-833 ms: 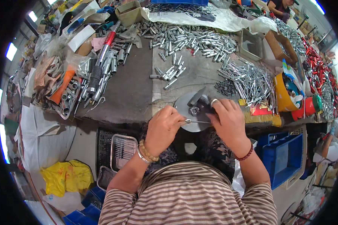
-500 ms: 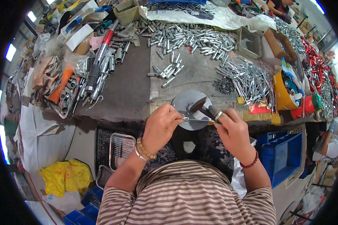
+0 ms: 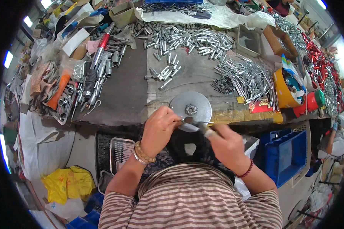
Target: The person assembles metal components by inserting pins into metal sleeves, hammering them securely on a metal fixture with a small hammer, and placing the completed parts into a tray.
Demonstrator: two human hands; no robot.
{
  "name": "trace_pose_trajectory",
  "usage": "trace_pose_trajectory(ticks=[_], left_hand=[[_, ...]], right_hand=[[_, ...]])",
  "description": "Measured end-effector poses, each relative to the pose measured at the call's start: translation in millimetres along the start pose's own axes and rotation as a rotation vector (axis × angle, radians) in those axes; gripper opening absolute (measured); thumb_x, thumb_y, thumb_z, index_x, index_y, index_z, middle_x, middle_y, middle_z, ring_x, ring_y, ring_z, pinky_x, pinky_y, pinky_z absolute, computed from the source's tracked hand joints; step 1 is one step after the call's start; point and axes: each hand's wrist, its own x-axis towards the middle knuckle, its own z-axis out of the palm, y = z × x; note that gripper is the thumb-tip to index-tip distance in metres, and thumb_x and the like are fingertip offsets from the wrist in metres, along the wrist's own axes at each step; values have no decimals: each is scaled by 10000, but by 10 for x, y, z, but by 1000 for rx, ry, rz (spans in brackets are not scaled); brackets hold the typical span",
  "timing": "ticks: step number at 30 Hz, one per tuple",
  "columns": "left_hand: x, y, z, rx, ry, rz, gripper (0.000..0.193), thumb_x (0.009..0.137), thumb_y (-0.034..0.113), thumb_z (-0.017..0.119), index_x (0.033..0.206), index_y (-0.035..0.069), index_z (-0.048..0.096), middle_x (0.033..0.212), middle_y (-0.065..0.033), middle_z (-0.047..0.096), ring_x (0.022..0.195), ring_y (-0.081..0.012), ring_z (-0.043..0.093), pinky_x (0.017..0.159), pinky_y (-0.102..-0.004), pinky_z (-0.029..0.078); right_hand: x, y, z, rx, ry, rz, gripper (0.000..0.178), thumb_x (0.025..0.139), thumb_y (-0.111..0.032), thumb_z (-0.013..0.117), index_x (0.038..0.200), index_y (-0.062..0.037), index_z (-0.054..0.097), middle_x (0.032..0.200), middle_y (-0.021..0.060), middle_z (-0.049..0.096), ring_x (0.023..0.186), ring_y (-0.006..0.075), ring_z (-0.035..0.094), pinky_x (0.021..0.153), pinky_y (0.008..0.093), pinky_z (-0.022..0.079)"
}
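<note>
My left hand (image 3: 159,128) is closed, its fingertips pinching a thin metal rod (image 3: 208,122) that lies crosswise at the near edge of a round grey metal plate (image 3: 202,104). In my right hand (image 3: 227,145), somewhat blurred, the fingers wrap round the handle of a hammer (image 3: 189,120). The hammer's dark head is down at the rod, close to my left fingertips; whether it touches the rod I cannot tell. A rough lump (image 3: 190,110) shows at the plate's middle.
Beyond the plate lie short metal tubes (image 3: 168,71), a heap of thin rods (image 3: 248,80) and small dark pieces (image 3: 222,86). A yellow tub (image 3: 284,89) stands right. Tools (image 3: 91,78) crowd the left. Blue crates (image 3: 288,158) sit below the bench. A co-worker (image 3: 281,7) is at the far right.
My right hand has swung down and toward me, bringing the hammer head from above the plate to the rod by my left fingertips. My left hand keeps its pinch.
</note>
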Motion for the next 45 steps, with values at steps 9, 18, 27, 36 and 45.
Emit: trace_pose_trajectory(ticks=[9, 18, 27, 36, 45], left_hand=[[50, 40, 90, 7, -33, 75, 63, 875, 57, 721, 892, -3, 715, 904, -138, 614, 865, -321, 600, 791, -427, 490], [22, 122, -91, 74, -110, 187, 170, 1007, 162, 645, 1023, -6, 668, 980, -173, 618, 898, -362, 584, 838, -467, 478], [25, -16, -92, 123, -126, 205, 131, 1002, 118, 637, 997, -8, 675, 1026, -165, 602, 906, -360, 587, 851, -467, 477], [25, -66, -80, 85, -94, 209, 121, 986, 103, 648, 976, -14, 677, 992, -173, 604, 876, -356, 595, 815, -462, 485], [21, -24, -92, 116, -87, 218, 96, 974, 83, 656, 978, -12, 674, 981, -167, 608, 876, -354, 604, 807, -459, 490]], right_hand=[[187, 263, -128, -70, -145, 99, 278, 843, -92, 693, 1118, -83, 651, 941, 137, 631, 864, 361, 656, 696, 445, 556], [239, 290, 148, -280, -67, -4, 95, 792, -166, 694, 806, -77, 662, 1032, 101, 574, 1068, 284, 555, 868, 381, 469], [60, 326, 358, -31, -57, 105, 249, 785, -120, 746, 953, -28, 588, 930, 175, 648, 936, 404, 651, 779, 510, 524], [42, 473, 454, 177, -33, 138, 317, 757, -124, 806, 948, -15, 577, 905, 214, 655, 934, 462, 644, 777, 531, 510], [57, 535, 470, 177, -48, 127, 345, 748, -126, 822, 958, -6, 577, 907, 222, 659, 941, 468, 647, 774, 536, 510]])
